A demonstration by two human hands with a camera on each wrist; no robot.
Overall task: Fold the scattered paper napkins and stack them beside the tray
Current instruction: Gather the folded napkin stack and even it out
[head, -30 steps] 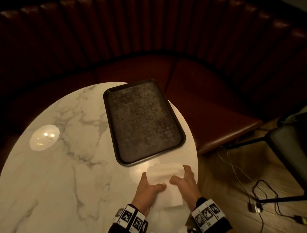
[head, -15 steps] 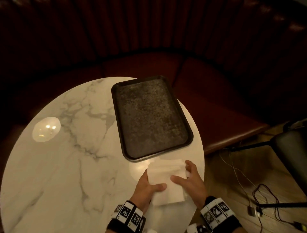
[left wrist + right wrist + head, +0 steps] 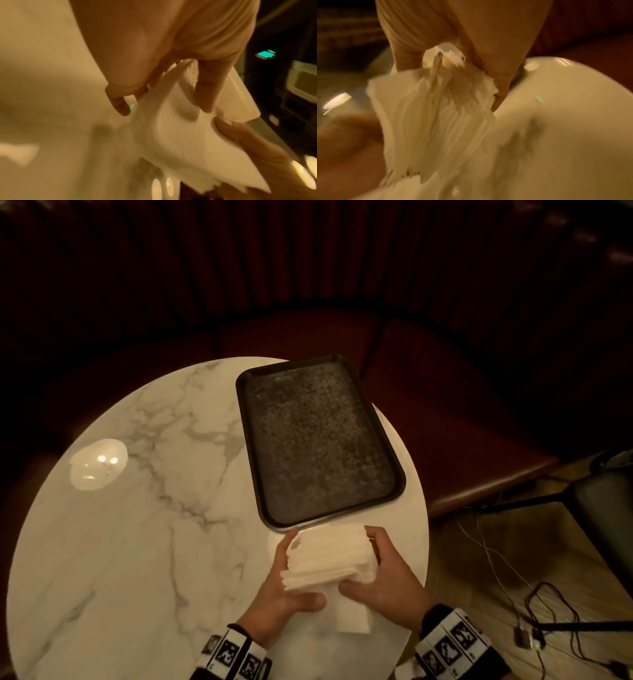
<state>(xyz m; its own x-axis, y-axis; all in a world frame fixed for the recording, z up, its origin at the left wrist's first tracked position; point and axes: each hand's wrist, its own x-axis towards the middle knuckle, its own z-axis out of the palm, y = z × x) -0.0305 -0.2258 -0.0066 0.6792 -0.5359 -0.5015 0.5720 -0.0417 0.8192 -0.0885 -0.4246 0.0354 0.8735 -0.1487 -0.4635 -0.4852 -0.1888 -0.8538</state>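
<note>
**Inspector A:** Since half a second ago, both hands have closed in on the napkin stack (image 3: 329, 556), which now sits raised and squared between them where it lay flatter before. Head view has shifted slightly; the tray (image 3: 399, 484) holds its place.

**Inspector B:** Left hand?

**Inspector A:** Left hand (image 3: 284, 594) grips the stack's left edge, fingers (image 3: 205, 88) curled over the paper, thumb at the near side. Grip narrow, holding napkins.

**Inspector B:** Right hand?

**Inspector A:** Right hand (image 3: 383, 580) grips the right edge, fingers wrapped at the far corner, thumb pressing the near edge. The right wrist view shows many layered sheet edges (image 3: 436, 108) held in that grip, blurred.

**Inspector B:** Location of the stack?

**Inspector A:** On the round marble worktop (image 3: 137, 542), just beside the tray's near short rim, not on it. One white napkin (image 3: 352, 616) lies flat beneath, projecting toward the person.

**Inspector B:** Surroundings?

**Inspector A:** Dark red banquette (image 3: 445, 412) behind, cables (image 3: 548, 611) on the floor to the right.
</note>
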